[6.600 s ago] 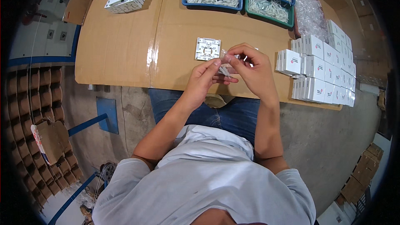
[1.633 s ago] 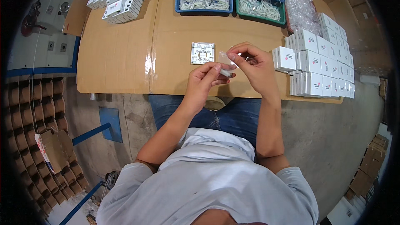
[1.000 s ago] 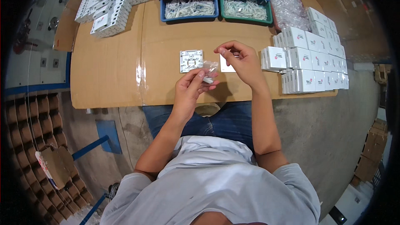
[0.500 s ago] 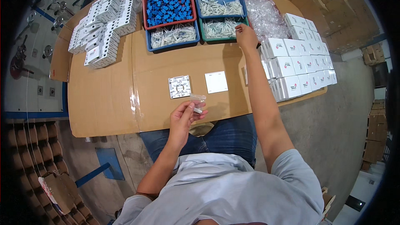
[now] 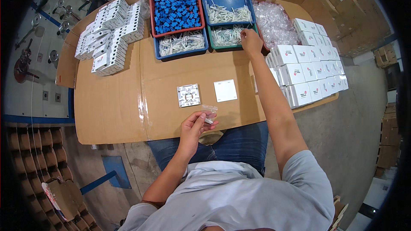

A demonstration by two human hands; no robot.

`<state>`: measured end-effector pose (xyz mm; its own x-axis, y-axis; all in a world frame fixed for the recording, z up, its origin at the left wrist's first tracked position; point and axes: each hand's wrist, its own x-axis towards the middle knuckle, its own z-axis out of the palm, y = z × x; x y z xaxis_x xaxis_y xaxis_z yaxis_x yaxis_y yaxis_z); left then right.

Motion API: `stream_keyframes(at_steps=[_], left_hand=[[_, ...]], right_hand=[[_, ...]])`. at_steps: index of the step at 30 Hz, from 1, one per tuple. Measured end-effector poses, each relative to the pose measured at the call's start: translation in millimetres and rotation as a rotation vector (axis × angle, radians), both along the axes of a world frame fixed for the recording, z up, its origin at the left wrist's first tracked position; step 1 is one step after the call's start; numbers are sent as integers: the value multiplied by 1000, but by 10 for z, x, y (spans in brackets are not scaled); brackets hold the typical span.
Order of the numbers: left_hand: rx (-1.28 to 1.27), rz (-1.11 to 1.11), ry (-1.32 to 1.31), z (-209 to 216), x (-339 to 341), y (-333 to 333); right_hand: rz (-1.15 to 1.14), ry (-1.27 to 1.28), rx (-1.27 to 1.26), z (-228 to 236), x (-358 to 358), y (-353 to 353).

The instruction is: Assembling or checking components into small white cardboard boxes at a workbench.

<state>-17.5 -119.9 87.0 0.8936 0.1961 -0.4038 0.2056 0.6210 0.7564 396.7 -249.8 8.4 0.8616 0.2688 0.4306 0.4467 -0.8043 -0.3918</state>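
My left hand (image 5: 192,127) is closed around a small clear plastic bag (image 5: 210,110) above the near edge of the cardboard surface. A little white piece (image 5: 208,120) shows at its fingertips. With the arm stretched forward, my right hand (image 5: 251,42) is at the right end of a green tray (image 5: 229,48) of small white sticks (image 5: 226,36). Its fingers are bent together, and whatever is between them is too small to make out. Just beyond my left hand lie a square white frame (image 5: 189,96) with an open patterned middle and a plain white square plate (image 5: 225,90).
A red tray (image 5: 151,13) holds blue plastic pieces; two blue trays (image 5: 252,0) hold more white sticks. Clear plastic bags (image 5: 274,23) fill a container at the back right. White boxes (image 5: 306,75) are stacked right, and white frames (image 5: 109,34) are piled left.
The whole view has shifted slightly, so the table appears a little lower and further right. My left hand still holds the bag, and my right hand remains at the green tray.
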Motion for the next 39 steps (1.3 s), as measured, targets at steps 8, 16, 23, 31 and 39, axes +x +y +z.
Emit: stream_keyframes(at_steps=[8,16,23,31,39], left_hand=[[4,13,-13,23,63,6],[11,6,-51,68,89,10],[-7,77,-42,86,32,11],[89,154,-82,55,85,40],[252,143,-152,28,70,34]], right_hand=[[198,627,1462,856,-660,-184],[201,667,1553,997,-1100,-315],[221,702,1449,1099,-1505,-242],[313,798,1276,1298,-2365,-132],[358,839,1049,1290,-2764,-83]])
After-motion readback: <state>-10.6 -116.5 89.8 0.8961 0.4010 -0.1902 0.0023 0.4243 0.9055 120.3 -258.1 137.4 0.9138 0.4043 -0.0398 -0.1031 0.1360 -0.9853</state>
